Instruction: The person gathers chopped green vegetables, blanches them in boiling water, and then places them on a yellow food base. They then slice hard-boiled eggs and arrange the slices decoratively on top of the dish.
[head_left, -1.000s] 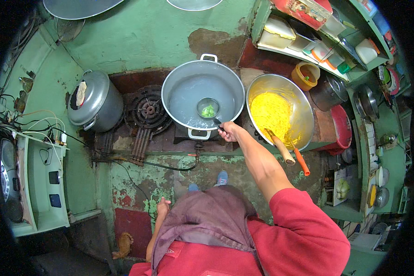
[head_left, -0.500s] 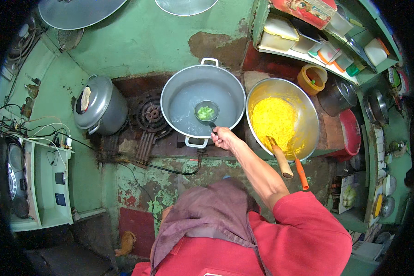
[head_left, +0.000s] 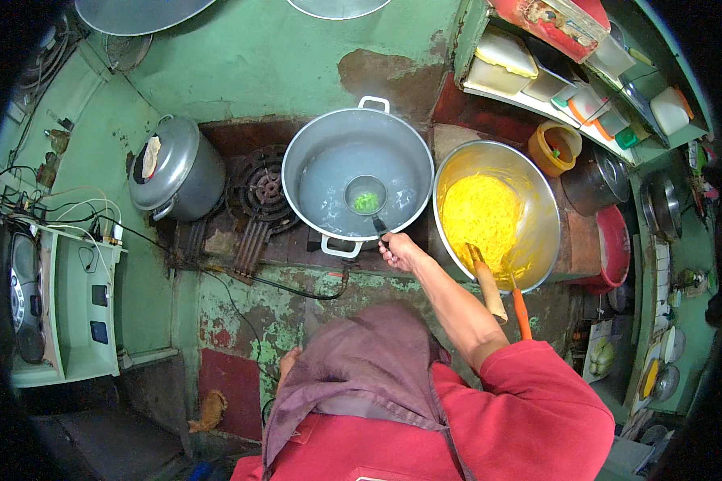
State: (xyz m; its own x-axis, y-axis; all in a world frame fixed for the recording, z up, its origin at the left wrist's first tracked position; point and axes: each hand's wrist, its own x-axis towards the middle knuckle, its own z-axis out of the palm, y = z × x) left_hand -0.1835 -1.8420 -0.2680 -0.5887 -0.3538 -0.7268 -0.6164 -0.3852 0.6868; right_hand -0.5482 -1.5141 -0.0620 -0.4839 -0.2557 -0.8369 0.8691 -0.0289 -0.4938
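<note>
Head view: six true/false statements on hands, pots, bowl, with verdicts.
1. The right hand grips a small round strainer by its black handle. True.
2. The strainer holds yellow shreds. False: pale-green pieces.
3. The wide silver metal bowl stands right of the large round grey metal pot. True.
4. A wooden handle and an orange handle cross the bowl's near rim. True.
5. The tall silvery metal pot at left stands uncovered. False: its lid is on.
6. The left hand grips the grey pot. False: it shows beside the purple-brown cloth apron.
</note>
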